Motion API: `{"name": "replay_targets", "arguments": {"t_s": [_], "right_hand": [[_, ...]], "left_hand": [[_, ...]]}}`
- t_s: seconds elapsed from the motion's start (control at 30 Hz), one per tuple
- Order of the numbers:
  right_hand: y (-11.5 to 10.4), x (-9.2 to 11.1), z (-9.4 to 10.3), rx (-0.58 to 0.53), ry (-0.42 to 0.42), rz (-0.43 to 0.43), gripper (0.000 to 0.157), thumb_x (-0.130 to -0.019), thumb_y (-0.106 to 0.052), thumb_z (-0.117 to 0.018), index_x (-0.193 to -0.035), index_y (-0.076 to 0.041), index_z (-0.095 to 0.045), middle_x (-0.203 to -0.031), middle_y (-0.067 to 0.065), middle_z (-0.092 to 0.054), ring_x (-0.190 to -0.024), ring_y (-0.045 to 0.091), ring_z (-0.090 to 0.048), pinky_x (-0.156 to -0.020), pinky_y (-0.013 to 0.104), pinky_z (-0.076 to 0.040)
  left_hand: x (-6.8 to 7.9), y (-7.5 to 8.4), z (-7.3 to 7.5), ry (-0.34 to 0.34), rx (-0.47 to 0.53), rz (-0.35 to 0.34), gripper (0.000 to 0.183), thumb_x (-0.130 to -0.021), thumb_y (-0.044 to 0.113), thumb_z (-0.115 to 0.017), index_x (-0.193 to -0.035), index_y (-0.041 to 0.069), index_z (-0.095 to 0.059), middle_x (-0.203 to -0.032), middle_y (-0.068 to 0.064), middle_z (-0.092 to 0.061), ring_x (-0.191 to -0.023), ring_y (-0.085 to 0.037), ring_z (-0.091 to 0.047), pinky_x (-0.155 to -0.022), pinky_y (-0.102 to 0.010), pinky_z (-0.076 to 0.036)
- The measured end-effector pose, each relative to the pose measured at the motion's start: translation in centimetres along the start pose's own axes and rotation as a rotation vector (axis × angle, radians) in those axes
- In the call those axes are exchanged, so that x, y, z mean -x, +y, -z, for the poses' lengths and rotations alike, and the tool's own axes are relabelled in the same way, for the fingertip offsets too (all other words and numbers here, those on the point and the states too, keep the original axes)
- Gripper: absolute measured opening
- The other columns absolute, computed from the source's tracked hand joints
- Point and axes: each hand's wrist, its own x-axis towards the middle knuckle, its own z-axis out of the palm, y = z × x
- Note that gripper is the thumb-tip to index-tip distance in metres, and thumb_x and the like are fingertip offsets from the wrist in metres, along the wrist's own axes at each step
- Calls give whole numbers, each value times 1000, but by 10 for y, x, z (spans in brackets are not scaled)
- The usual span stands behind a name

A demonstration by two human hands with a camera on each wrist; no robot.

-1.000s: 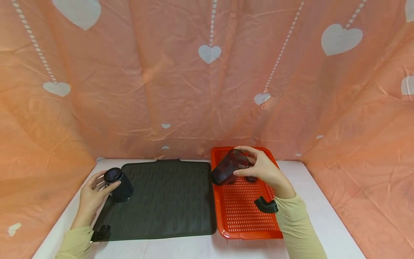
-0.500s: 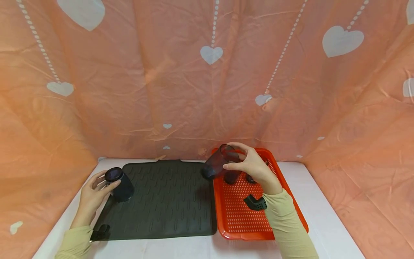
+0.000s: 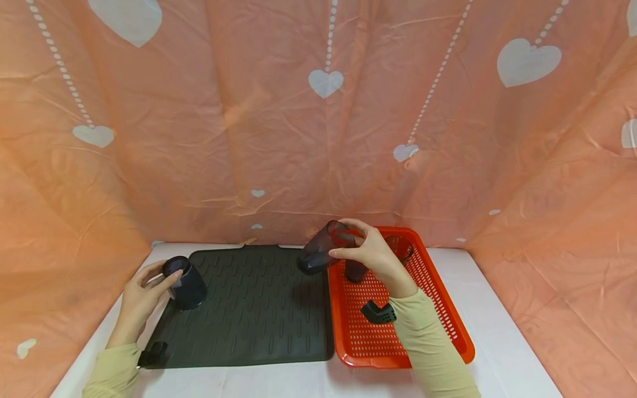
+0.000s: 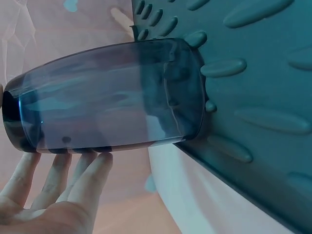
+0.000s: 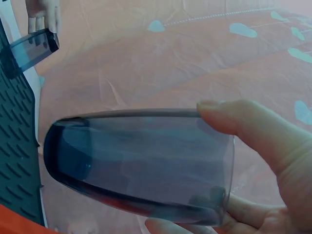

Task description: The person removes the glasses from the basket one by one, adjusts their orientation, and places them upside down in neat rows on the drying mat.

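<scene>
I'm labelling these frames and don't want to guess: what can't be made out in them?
Head view: left glass in the basket, upper part mostly behind the right hand and held glass.
Head view: right glass there, lower part behind that hand.
Left wrist view: the left hand, its thumb cut off by the left edge.
Right wrist view: most of the basket, cut off at the lower left.

The head view looks forward and down over the tabletop (image 3: pixel 502 331); both wrist views look from close in, sharing the left hand (image 4: pixel 63 209), its glass (image 4: pixel 107 97) and the mat (image 4: pixel 258 90).
</scene>
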Motion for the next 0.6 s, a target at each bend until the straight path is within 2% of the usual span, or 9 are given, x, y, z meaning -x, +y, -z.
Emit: {"name": "replay_targets", "arguments": {"t_s": [0.03,0.1,0.17,0.27,0.37,0.6], "right_hand": [[1,-1,-1,-1,1,-5,67,-79,-5,-78,-138,-10,-46,-134,11,-50,-108,30,-60,-81,33,-53],[4,-2,-4,-6,8,-12,67,-80,-6,-78,-138,-10,-46,-134,12,-50,-107,31,-60,-81,33,-52],[7,-3,-7,-14,11,-14,67,-79,-6,-78,-138,-11,-46,-134,12,-50,-105,30,-61,-82,34,-52],[14,-7,-10,-22,20,-7,66,-78,-7,-79,-136,-12,-48,-133,9,-50,-107,26,-61,-83,34,-52],[16,-9,-13,-31,24,1,63,-79,-7,-79,-134,-11,-49,-134,7,-47,-111,25,-59,-84,35,-52],[17,-11,-19,-40,31,0,60,-79,-7,-78,-133,-12,-51,-135,6,-46,-115,26,-56,-82,34,-53]], "left_hand": [[1,2,0,4,-5,-1,66,-88,37,-70,-143,12,-44,-135,-6,-44,-115,-13,-49,-76,-12,-47],[-2,-2,0,35,-15,-2,63,-86,38,-71,-140,14,-48,-131,-1,-47,-107,-4,-50,-73,-9,-46],[2,8,-1,48,-22,21,63,-87,34,-72,-140,10,-48,-132,-5,-47,-108,-7,-51,-72,-10,-46],[-6,-6,-1,64,-22,5,61,-84,34,-74,-137,15,-52,-131,-2,-50,-108,-6,-53,-70,-11,-47],[-8,-10,-1,67,-24,-8,60,-84,34,-75,-136,14,-53,-131,-4,-50,-109,-9,-54,-70,-11,-47],[5,19,-3,53,-63,-27,66,-86,35,-72,-140,6,-47,-135,-12,-45,-105,-4,-51,-71,-9,-46]]}}
